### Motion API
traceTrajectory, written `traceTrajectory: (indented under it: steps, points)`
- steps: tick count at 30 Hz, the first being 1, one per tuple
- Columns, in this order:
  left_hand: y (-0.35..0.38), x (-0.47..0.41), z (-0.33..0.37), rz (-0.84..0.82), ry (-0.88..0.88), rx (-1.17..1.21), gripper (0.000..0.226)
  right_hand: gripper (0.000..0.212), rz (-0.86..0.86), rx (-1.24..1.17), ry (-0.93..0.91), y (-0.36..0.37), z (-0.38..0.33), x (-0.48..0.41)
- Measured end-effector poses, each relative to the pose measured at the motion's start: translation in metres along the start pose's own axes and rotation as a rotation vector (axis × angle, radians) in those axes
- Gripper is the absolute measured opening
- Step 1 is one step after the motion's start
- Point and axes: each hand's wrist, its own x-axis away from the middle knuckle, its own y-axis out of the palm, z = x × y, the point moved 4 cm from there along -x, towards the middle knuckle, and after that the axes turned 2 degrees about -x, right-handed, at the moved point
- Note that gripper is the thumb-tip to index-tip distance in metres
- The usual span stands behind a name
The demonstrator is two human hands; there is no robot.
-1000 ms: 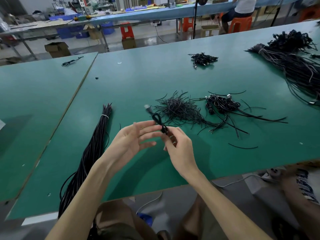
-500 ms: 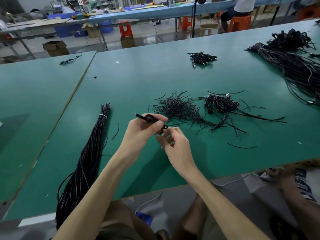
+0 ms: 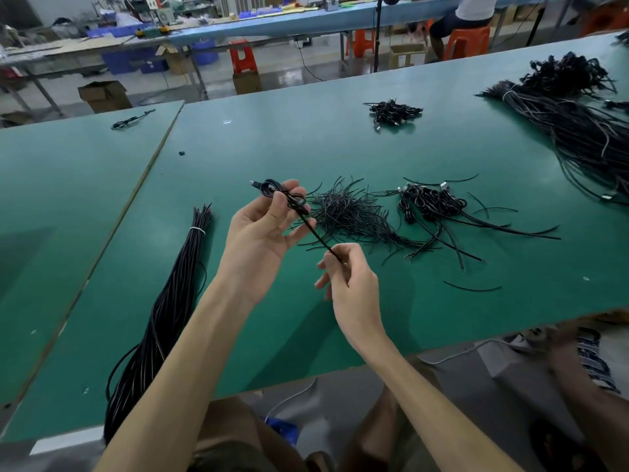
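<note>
Left grip [image 3: 262, 233] tight round a coiled cable [image 3: 270, 189] — right grip [image 3: 350, 281] (fingertips) tight on its tail [image 3: 318, 238], perhaps a tie.

Tie pile [image 3: 350, 216] right of bundle [image 3: 170, 301] (on table [image 3: 306, 148])

Coiled cable [image 3: 272, 190]: black, smooth, slightly glossy plastic jacket. Tie [image 3: 316, 235]: thin matt black. Table [image 3: 306, 148]: matt green.

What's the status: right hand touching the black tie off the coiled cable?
Touching. Head view shows the right hand pinching the black tie at its end; the tie runs up to the coiled cable held in the left hand.
</note>
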Motion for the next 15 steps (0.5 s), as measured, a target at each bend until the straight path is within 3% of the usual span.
traceTrajectory:
  steps: [5, 9, 13, 15]
  points:
    - [-0.021, -0.01, 0.014, 0.092, -0.012, 0.047, 0.025, 0.016, 0.114, -0.012, 0.054, -0.009, 0.005, 0.001]
    - [-0.048, -0.013, -0.001, 0.163, -0.207, 0.178, 0.028, 0.019, 0.137, 0.0, 0.077, -0.009, 0.008, -0.001]
    - [-0.067, -0.012, -0.027, 0.367, -0.303, 0.36, 0.027, 0.02, 0.165, 0.013, 0.041, -0.012, 0.006, -0.001]
    - [-0.072, -0.012, -0.038, 0.47, -0.298, 0.392, 0.029, 0.032, 0.151, 0.075, -0.007, -0.01, 0.001, 0.0]
